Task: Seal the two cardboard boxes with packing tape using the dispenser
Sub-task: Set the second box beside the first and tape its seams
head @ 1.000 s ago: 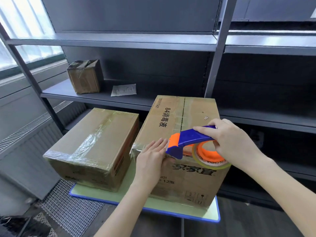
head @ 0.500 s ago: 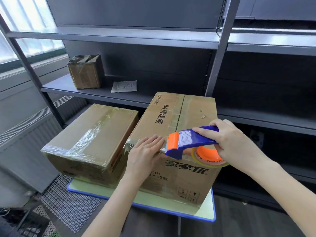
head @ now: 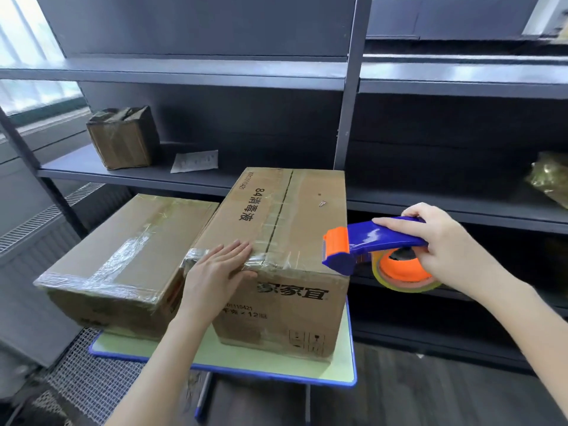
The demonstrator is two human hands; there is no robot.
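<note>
Two cardboard boxes stand side by side on a small table. The taller right box [head: 285, 210] has printed characters and clear tape along its near top edge. My left hand [head: 215, 272] lies flat with straight fingers on that box's near left corner, pressing the tape. My right hand [head: 442, 241] grips the handle of the blue and orange tape dispenser [head: 362, 244], held at the box's near right corner; its tape roll [head: 402, 272] hangs just off the box. The lower left box [head: 123, 256] carries clear tape across its top.
The table [head: 276, 367] has a pale green top with a blue rim. Dark metal shelving [head: 347, 118] stands behind, holding a small taped box [head: 123, 139], a paper sheet [head: 195, 161] and a yellowish bag [head: 550, 179] at the right. A wire mesh grate [head: 76, 373] lies lower left.
My right hand has pulled the dispenser rightward along the near top edge to the box's right corner. My left hand stays pressed on the left corner.
</note>
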